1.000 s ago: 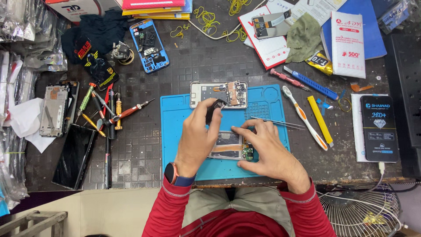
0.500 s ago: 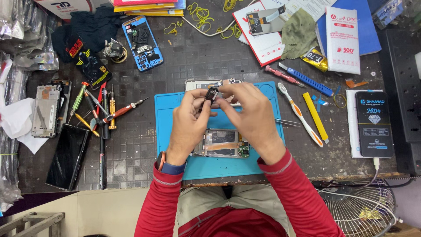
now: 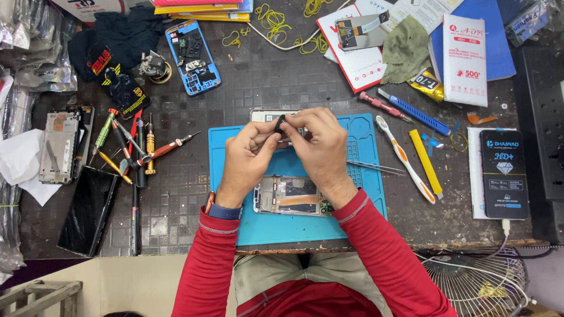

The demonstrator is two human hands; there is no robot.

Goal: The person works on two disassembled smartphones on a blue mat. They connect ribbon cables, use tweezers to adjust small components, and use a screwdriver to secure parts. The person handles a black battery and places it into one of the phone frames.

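- Small black part (image 3: 281, 124) pinched between fingertips of left hand (image 3: 247, 157) and right hand (image 3: 320, 151), above far edge of blue mat (image 3: 235, 223)
- Seemingly being worked loose or inspected; next move calls for a steady, fine grip
- Opened phone frame (image 3: 292, 195) lying mid-mat, nearer the bench's front edge
- Screwdrivers (image 3: 126, 147) toward left edge
- Hands raised off the frame since a second ago

My two hands, left (image 3: 247, 158) and right (image 3: 320, 147), shared one small black part (image 3: 280, 124) over one blue work mat (image 3: 364, 176). On it lay one opened phone (image 3: 291, 195) and one pair of tweezers (image 3: 376, 168). Elsewhere on the table (image 3: 264, 76) I counted one blue phone frame (image 3: 192, 57), one toothbrush (image 3: 405, 159), one yellow pry stick (image 3: 426, 162), one green cloth (image 3: 405, 50) and one cluster of screwdrivers (image 3: 132, 147), too tangled to number.
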